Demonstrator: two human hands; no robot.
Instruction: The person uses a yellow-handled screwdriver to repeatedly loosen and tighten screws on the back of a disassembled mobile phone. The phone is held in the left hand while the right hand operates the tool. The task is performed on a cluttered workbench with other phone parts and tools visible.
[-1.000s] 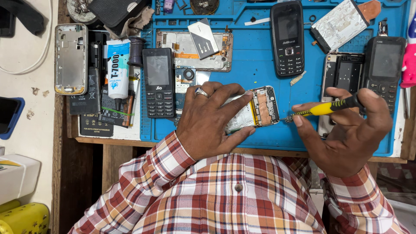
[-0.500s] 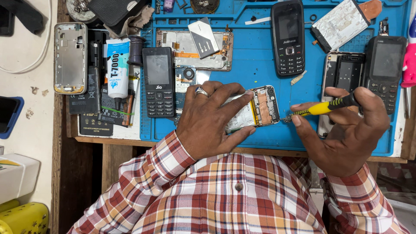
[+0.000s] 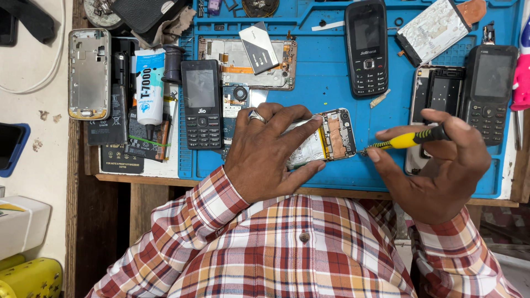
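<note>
**Screwdriver tip held at the opened phone's edge**

Nothing much has shifted since a moment ago: both hands sit where they were. The left hand (image 3: 265, 152) presses down on the opened phone (image 3: 326, 138), fingers clamped across its silvery battery, on the blue work mat (image 3: 331, 72). The right hand (image 3: 441, 165) pinches a yellow-handled screwdriver (image 3: 406, 139), its tip at the phone's right edge. That bare circuit board looks light, rigid and fragile; its frame edges seem the safest hold. Keypad phones (image 3: 366, 47) lie nearby.

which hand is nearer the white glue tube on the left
Left. The left hand rests on the opened phone, right of the glue tube; the right hand, holding the yellow screwdriver, is farther right.
</note>
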